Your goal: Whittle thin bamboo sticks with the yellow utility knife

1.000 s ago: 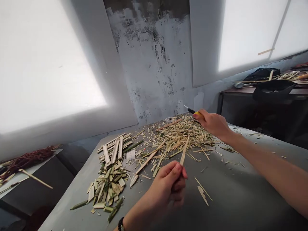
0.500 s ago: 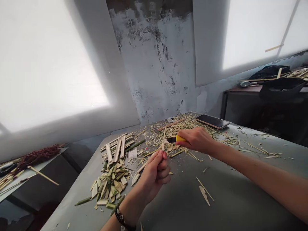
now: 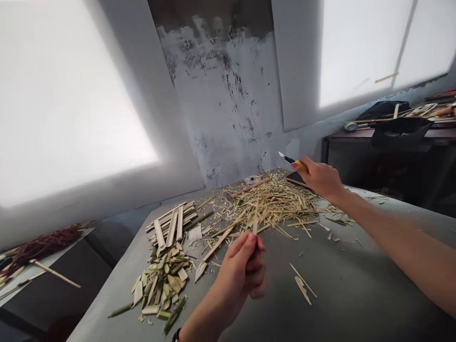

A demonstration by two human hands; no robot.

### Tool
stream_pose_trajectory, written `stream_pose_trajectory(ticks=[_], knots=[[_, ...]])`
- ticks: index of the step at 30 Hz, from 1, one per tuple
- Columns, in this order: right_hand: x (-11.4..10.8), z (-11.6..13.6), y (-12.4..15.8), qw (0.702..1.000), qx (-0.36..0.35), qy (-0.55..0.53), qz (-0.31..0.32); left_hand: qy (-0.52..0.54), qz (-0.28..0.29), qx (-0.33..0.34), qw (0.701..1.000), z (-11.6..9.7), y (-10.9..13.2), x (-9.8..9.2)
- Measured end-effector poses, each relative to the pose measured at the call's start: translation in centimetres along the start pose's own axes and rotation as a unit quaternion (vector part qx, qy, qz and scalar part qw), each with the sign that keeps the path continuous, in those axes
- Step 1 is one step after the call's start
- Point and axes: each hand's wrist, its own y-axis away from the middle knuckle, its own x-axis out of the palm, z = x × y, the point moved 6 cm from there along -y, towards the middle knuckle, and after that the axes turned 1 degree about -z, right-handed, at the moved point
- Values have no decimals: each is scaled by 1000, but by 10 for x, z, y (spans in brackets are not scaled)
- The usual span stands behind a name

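My left hand (image 3: 245,263) is closed around the lower end of a thin bamboo strip (image 3: 255,217), which points up and away over the table. Raised to the right, my right hand (image 3: 318,176) grips a utility knife (image 3: 292,160) with a yellow and black handle. Its blade points up and left, apart from the strip. Behind the strip lies a heap of fine bamboo shavings (image 3: 288,199). Left of my left hand are a pile of short green and pale bamboo pieces (image 3: 166,278) and a stack of split bamboo slats (image 3: 173,224).
A phone (image 3: 297,178) lies partly hidden behind my right hand. A brown stick (image 3: 250,187) rests by the shavings on the grey table (image 3: 274,304). Dark red cord (image 3: 53,242) sits on a side surface at left. A black cap (image 3: 402,132) is on another table at right.
My right hand has lifted the knife up and right, off the bamboo strip. My left hand has shifted slightly right, still holding the strip. The view has turned a little.
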Motion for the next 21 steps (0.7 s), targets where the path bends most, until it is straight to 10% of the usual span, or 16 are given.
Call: stream_pose_trajectory(ticks=[11, 21], knots=[[7, 128, 69, 918, -356, -170, 41, -94, -153, 70, 981, -13, -9, -43], [10, 128, 70, 917, -383, -104, 26, -90, -108, 46, 989, -11, -11, -30]])
